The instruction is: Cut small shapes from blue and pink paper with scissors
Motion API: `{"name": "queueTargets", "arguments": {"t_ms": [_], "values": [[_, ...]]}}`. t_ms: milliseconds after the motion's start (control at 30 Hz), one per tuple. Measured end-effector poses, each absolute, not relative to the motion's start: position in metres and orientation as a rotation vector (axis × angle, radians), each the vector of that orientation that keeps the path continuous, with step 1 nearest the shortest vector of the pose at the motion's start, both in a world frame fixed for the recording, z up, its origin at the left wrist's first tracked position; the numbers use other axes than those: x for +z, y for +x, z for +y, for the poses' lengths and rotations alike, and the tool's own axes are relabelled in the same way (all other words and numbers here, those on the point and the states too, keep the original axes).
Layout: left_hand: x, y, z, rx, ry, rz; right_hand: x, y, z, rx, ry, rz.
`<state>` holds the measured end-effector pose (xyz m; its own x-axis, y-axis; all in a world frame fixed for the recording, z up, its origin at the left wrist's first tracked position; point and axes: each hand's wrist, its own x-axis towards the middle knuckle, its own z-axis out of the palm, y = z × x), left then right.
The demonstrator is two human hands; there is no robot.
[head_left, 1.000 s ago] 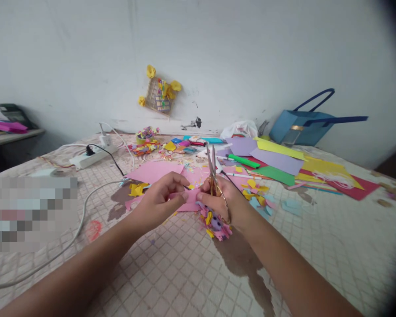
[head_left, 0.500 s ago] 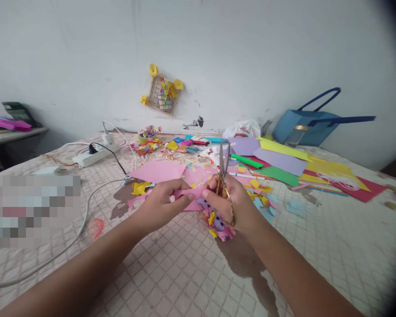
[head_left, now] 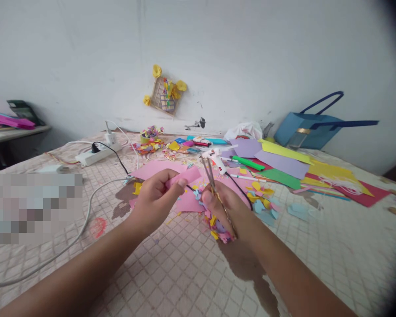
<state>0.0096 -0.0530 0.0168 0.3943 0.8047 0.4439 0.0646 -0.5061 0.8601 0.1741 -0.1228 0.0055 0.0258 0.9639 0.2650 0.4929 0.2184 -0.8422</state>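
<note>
Between thumb and fingers, my left hand (head_left: 158, 200) pinches a pink paper strip (head_left: 192, 175), whose free end points right. My right hand (head_left: 226, 204) is wrapped round gold-handled scissors (head_left: 210, 172), their blades pointing up and away, apart from the strip. Beneath and beyond the hands lie pink paper sheets (head_left: 189, 203) with small scraps on them. A bundle of cut paper flowers (head_left: 219, 229), in pink, yellow and purple, rests on the table just below my right hand. A white glue gun (head_left: 218, 160) with a black cord lies behind the scissors.
A power strip (head_left: 99, 154) and a white cable (head_left: 87, 207) lie on the left. Coloured paper sheets (head_left: 282, 163), a green glue-gun-side marker-like stick (head_left: 248, 163) and a blue bag (head_left: 308, 130) are at right. Paper scraps (head_left: 260, 198) lie beside my right hand.
My right hand has let go of the pink strip and the scissors have tilted left, blades nearer together. The strip now sticks out from my left hand alone.
</note>
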Motion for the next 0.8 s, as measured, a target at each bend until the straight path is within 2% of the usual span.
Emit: {"name": "queueTargets", "arguments": {"t_ms": [200,800], "values": [[0.023,0.009,-0.058,1.273,1.780,0.742,0.008,0.166,-0.133,0.746,-1.521,-1.766],[0.014,0.014,-0.064,1.101,1.761,0.733,0.008,0.163,-0.131,0.666,-1.487,-1.822]]}}
